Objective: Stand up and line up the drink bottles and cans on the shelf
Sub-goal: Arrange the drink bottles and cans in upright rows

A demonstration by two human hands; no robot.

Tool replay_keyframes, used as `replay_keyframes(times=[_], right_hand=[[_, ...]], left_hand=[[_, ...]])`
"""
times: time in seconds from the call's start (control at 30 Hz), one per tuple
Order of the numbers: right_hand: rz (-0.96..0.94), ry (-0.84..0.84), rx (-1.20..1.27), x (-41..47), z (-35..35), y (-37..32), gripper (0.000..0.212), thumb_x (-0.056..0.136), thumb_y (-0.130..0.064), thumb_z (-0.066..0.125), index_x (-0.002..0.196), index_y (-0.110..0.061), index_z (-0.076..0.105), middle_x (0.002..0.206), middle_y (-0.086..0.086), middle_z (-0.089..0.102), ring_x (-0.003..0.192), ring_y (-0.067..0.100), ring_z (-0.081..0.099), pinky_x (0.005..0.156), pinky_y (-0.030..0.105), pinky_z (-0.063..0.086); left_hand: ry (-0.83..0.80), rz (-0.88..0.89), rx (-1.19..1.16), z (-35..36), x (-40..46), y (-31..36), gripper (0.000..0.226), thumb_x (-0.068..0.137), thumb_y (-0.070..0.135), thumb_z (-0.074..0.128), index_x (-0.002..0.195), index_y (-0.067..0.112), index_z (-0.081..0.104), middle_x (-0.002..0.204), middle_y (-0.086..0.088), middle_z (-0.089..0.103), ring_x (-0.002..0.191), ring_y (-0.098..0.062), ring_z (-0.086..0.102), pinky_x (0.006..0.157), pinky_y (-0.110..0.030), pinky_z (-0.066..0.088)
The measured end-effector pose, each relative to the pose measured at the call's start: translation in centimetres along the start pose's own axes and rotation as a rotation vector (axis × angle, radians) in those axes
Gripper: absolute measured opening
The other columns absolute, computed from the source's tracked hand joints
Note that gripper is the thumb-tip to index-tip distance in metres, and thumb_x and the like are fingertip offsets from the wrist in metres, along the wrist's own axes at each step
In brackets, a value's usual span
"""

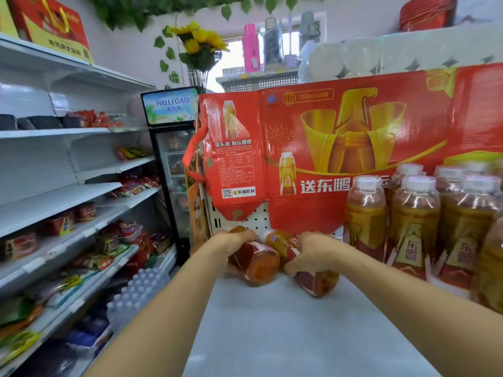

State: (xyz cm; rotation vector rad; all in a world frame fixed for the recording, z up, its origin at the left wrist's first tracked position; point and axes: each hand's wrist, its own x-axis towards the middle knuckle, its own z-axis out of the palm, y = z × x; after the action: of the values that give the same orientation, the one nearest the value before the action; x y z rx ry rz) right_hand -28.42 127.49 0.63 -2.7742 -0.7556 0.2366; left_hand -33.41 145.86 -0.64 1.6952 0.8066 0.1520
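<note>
Head view: on the white shelf, two energy-drink bottles lie on their sides at the far left, touching each other. The left hand curls round the left bottle; the right hand grips the right bottle. At least five standing bottles are grouped at right, so I judge two remain to be stood up.

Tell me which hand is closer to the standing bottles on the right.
Right. The right hand grips a lying bottle just left of the standing bottles. The left hand holds another lying bottle farther left.
</note>
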Motion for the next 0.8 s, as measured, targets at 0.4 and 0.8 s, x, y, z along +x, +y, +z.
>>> replay_keyframes(times=[0.4,0.8], right_hand=[[0.045,0.142,0.554,-3.0,1.3,1.2,0.034,0.075,-0.038,0.073,0.083,-0.021,0.045,0.089,0.003,0.060,0.082,0.019,0.063,0.068,0.034,0.055],[-0.155,0.290,0.850,-3.7,3.6,0.9,0.078,0.071,-0.026,0.084,0.123,-0.024,0.026,0.097,-0.005,0.059,0.080,0.005,0.065,0.055,0.013,0.049]], left_hand=[[-0.164,0.302,-0.231,-0.2,-2.5,-2.2,0.057,0.081,-0.003,0.068,0.129,0.017,0.043,0.106,-0.012,0.068,0.090,-0.026,0.069,0.072,-0.039,0.057],[-0.296,0.582,0.041,-1.9,-3.2,-2.7,0.080,0.074,-0.015,0.066,0.134,0.034,0.045,0.117,0.003,0.065,0.108,-0.009,0.063,0.081,-0.023,0.054]])
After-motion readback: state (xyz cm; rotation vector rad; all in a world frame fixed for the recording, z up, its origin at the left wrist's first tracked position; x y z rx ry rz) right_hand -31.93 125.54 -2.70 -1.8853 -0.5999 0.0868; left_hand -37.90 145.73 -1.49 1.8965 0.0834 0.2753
